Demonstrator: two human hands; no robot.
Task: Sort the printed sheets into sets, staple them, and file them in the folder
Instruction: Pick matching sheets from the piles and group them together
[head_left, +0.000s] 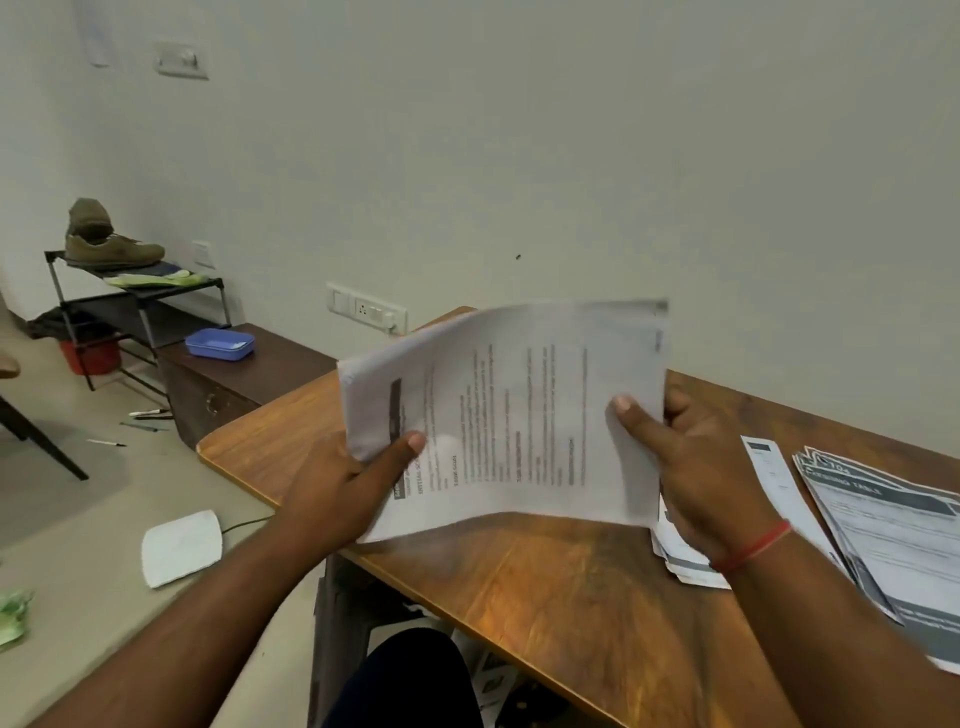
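- Sheets: thin white printed paper in several layers, held bowed in the air above the worktop; the print is blurred and runs sideways.
- Left hand: grips the sheets' lower left edge, thumb on the front, fingers behind.
- Right hand: grips the right edge, thumb on the front; a red thread circles the wrist.
- Worktop: glossy brown wood grain with a rounded corner.
- Pile: fanned sheets with dark header bands, lying flat at the right.
- Tray: blue, rectangular, on a dark cabinet.
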